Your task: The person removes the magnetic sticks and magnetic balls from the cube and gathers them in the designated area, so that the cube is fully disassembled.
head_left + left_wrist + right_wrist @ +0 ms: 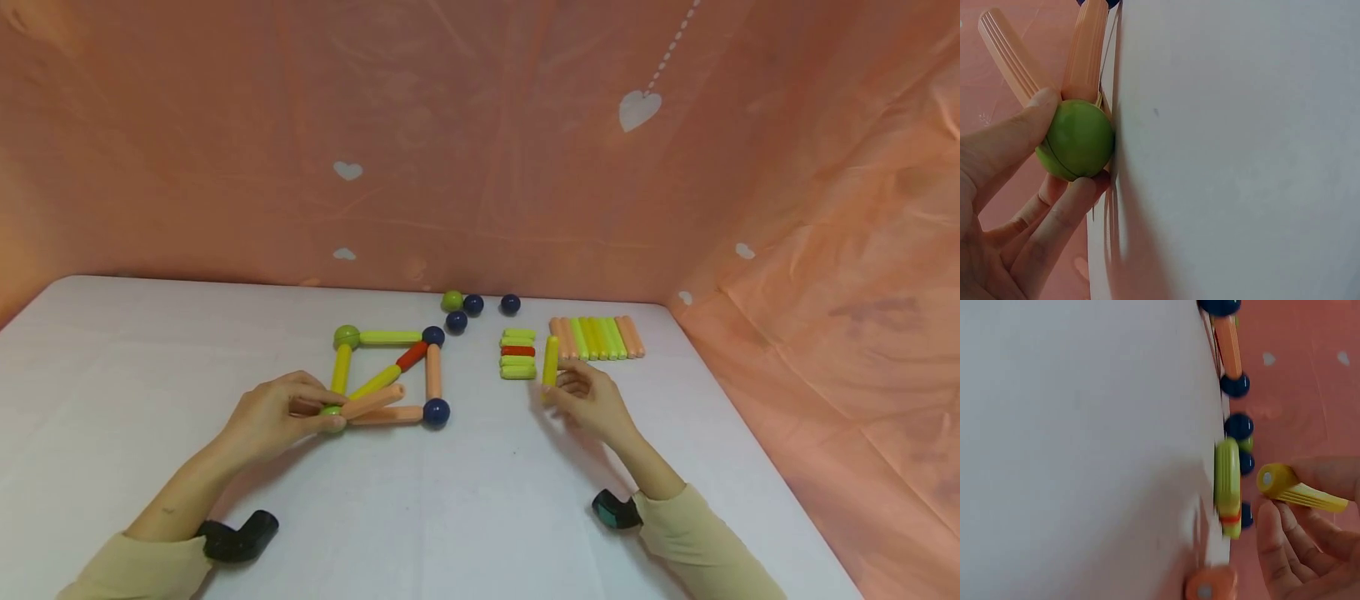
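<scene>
On the table lies a square frame of rods and balls, with a yellow rod [377, 382] and a red rod [412, 356] across its diagonal. My left hand [281, 417] grips the green ball [1079, 139] at the near-left corner between thumb and fingers. An orange rod [375, 400] slants up from that ball, the left thumb at its base. Another orange rod [393, 415] runs from there to a blue ball [436, 412]. To the right, my right hand [592, 400] pinches a yellow rod [1300, 487] by thumb and fingers, lifted off the table.
A short column of green rods [517, 372] with one red rod [517, 351] lies left of the right hand. Behind that hand sits a row of orange, green and yellow rods [600, 337]. Loose blue balls [510, 304] and a green ball [452, 301] rest near the back edge.
</scene>
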Demonstrator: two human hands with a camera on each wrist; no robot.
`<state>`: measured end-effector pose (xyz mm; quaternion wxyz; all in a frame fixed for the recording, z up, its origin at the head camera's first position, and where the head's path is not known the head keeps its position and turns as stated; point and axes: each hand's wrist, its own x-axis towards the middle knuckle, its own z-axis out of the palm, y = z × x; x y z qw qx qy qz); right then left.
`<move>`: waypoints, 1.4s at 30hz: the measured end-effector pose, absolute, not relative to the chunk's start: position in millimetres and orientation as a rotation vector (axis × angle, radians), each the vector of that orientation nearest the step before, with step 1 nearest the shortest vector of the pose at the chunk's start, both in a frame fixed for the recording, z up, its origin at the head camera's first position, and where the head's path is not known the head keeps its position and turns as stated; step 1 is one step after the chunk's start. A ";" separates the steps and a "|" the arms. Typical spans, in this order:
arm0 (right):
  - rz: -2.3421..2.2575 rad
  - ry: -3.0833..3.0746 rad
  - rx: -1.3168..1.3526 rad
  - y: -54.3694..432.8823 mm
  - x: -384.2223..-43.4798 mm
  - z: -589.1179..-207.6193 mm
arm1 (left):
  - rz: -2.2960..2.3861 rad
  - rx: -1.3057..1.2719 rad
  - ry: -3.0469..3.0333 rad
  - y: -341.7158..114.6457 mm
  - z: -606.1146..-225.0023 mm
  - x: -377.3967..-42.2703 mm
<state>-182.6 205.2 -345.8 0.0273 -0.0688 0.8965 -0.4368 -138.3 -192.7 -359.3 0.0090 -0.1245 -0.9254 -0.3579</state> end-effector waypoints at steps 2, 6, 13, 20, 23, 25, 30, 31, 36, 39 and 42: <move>-1.338 2.765 -0.173 213.7 -183.9 -344.5 | -1.117 -0.389 -2.891 -192.5 -358.8 -138.4; -1.327 2.725 -0.103 231.1 -187.1 -341.1 | -1.114 -0.382 -2.900 -192.3 -358.0 -138.6; -1.180 2.687 -0.037 261.9 -189.8 -331.5 | -1.123 -0.371 -2.913 -193.1 -358.3 -139.3; -1.001 2.637 0.001 281.1 -192.7 -331.6 | -1.122 -0.383 -2.906 -194.1 -358.6 -139.6; -1.022 2.585 -0.004 286.0 -193.4 -336.2 | -1.131 -0.384 -2.906 -194.1 -359.0 -139.0; -1.046 2.555 -0.022 288.2 -193.4 -338.7 | -1.136 -0.389 -2.904 -193.8 -359.1 -138.8; -1.062 2.540 -0.067 289.2 -193.1 -339.7 | -1.141 -0.394 -2.897 -193.8 -358.9 -138.4; -1.053 2.552 -0.072 288.7 -193.0 -338.6 | -1.141 -0.395 -2.897 -193.8 -358.8 -138.4; -1.029 2.634 -0.094 281.0 -194.9 -330.8 | -1.133 -0.395 -2.904 -193.4 -357.8 -138.8; -1.078 2.659 -0.135 269.6 -198.7 -327.4 | -1.133 -0.387 -2.911 -193.2 -357.4 -138.6; -1.131 2.643 -0.148 251.0 -201.7 -324.5 | -1.135 -0.384 -2.909 -193.2 -357.3 -138.5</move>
